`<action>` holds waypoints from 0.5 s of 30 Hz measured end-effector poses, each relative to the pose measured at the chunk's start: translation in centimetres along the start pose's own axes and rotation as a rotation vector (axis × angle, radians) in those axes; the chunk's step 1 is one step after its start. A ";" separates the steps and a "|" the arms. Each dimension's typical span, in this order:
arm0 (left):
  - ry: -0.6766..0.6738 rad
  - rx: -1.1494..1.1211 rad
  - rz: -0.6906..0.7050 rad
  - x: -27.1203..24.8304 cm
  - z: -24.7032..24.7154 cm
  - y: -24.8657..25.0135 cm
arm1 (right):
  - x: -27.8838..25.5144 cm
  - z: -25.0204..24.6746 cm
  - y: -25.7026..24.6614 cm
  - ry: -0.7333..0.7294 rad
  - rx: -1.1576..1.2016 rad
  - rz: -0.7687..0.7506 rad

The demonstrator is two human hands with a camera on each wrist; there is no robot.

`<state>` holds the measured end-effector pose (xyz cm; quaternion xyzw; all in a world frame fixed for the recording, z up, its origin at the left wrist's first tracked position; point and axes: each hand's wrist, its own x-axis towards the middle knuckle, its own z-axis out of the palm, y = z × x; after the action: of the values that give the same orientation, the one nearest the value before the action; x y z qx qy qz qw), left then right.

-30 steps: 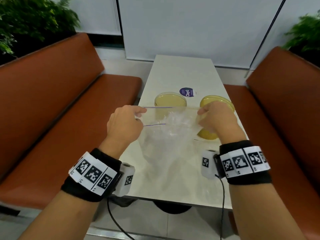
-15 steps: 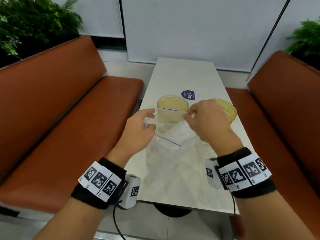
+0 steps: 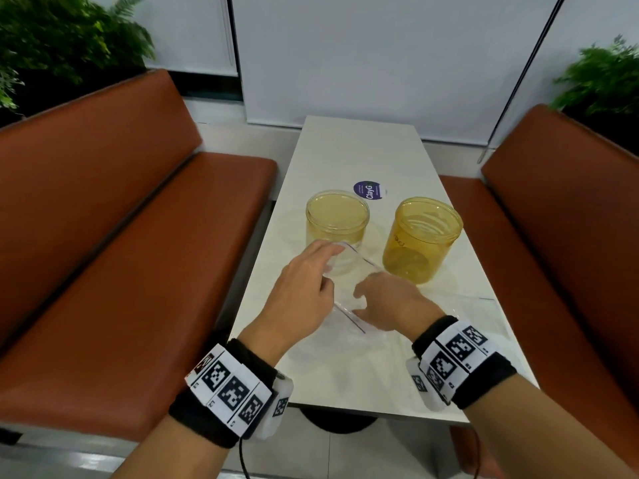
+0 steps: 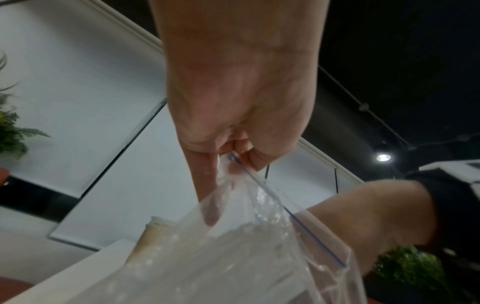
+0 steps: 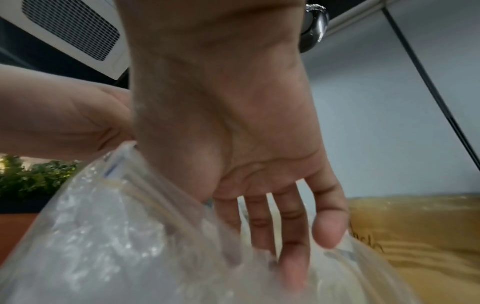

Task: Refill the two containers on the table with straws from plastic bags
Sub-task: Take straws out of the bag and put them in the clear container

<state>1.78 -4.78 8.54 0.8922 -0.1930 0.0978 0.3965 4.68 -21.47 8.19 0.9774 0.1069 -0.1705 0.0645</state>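
While the left hand (image 3: 304,288) pinches the zip edge of the bag (image 4: 262,242) between thumb and fingers, the right hand (image 3: 387,302) reaches into the mouth with fingers extended; whether it holds any straws (image 5: 155,203) cannot be told. The bag sits at lower centre of the head view, on the table (image 3: 352,150), just in front of the two jars. The pale jar (image 3: 337,223) stands left of the amber jar (image 3: 423,240); both appear empty.

Recommended procedure: keep the mouth held wide, gather the straws as one parallel bundle, and withdraw them along their length so the ends do not snag the zip strip. Steady the jar when loading.

A round purple sticker (image 3: 369,190) behind the jars reads "ClayG". Handwriting on the amber jar is illegible.
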 end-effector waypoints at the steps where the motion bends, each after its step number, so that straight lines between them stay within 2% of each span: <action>1: -0.001 0.001 -0.012 -0.1 0.2 0.0 | 0.0 0.5 0.0 -0.020 0.004 -0.009; 5: 0.010 0.020 -0.042 -0.3 0.3 0.0 | 0.2 2.2 0.1 0.025 -0.015 -0.027; 8: 0.012 -0.024 -0.049 -0.4 0.3 -0.1 | 0.1 2.5 0.5 0.079 0.077 -0.045; 15: 0.027 -0.078 -0.065 -0.2 0.7 -0.2 | -1.3 -1.2 1.8 0.280 0.208 -0.108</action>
<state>1.74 -5.10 7.92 0.8805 -0.1622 0.0893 0.4364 4.27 -23.24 9.92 0.9859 0.1487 -0.0461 -0.0619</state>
